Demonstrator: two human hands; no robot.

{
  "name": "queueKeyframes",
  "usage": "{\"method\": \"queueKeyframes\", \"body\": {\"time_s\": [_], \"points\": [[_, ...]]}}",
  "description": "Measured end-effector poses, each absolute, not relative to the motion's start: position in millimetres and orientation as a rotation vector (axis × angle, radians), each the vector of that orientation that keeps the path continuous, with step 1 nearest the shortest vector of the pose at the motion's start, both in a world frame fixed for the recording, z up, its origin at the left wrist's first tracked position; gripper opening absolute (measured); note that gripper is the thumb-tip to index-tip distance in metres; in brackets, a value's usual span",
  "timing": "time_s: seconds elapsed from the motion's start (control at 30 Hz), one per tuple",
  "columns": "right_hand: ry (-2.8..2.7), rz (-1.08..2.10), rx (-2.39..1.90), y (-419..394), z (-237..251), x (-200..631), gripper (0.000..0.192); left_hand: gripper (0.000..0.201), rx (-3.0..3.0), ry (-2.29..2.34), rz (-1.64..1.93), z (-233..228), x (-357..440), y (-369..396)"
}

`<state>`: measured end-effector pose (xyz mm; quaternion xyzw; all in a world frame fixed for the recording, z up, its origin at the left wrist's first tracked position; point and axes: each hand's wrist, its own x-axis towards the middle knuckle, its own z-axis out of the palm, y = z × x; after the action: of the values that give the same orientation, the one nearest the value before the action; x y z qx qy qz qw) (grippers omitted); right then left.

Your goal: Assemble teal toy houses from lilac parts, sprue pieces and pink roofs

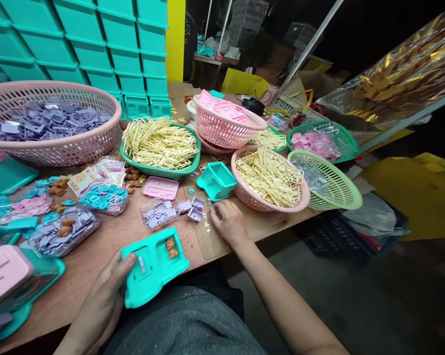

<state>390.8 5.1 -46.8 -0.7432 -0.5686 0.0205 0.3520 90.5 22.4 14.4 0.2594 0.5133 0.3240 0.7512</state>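
Note:
My left hand (109, 291) grips a teal plastic toy shell (148, 276) by its left edge, thumb on top, above my lap. In one recess of the shell sits a small brown bear figure (171, 248); a thin pale lilac piece (141, 265) lies in another. My right hand (230, 222) is down at the tabletop, its fingers bent together; anything in them is hidden or too small to name. Just beyond it stands a teal box-shaped part (217, 181). Small lilac box pieces (195, 209) lie to its left, beside a clear tray of lilac parts (159, 214).
Behind stand a pink basket of lilac parts (30, 148), a green basket (170, 172) and a pink basket (244, 192) of cream frames, and a light green basket (336, 185). Teal boxes (122, 59) are stacked at back left. The table edge (222, 254) runs near my body.

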Motion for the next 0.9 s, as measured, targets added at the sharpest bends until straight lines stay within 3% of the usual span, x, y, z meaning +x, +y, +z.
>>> {"method": "queueKeyframes", "body": {"time_s": [0.37, 0.6, 0.7, 0.83, 0.9], "points": [[-1.385, 0.052, -1.967, -20.7, -50.3, 424.3, 0.024, 0.067, 0.594, 1.116, 0.65, -11.3, 92.3, 33.9], [-1.88, 0.322, -1.757, -21.0, -32.1, 434.9, 0.05, 0.066, 0.591, 1.105, 0.664, -10.8, 93.0, 33.0], [-2.118, 0.442, -1.705, -36.3, -22.4, 437.8, 0.04, 0.067, 0.571, 1.112, 0.655, -12.8, 89.4, 33.6], [-2.27, 0.387, -1.642, -60.7, -21.5, 434.5, 0.065, 0.066, 0.533, 1.125, 0.624, -19.5, 84.5, 37.4], [-2.336, 0.331, -1.577, -71.0, -24.0, 431.2, 0.051, 0.065, 0.532, 1.123, 0.624, -20.7, 83.8, 38.6]]}}
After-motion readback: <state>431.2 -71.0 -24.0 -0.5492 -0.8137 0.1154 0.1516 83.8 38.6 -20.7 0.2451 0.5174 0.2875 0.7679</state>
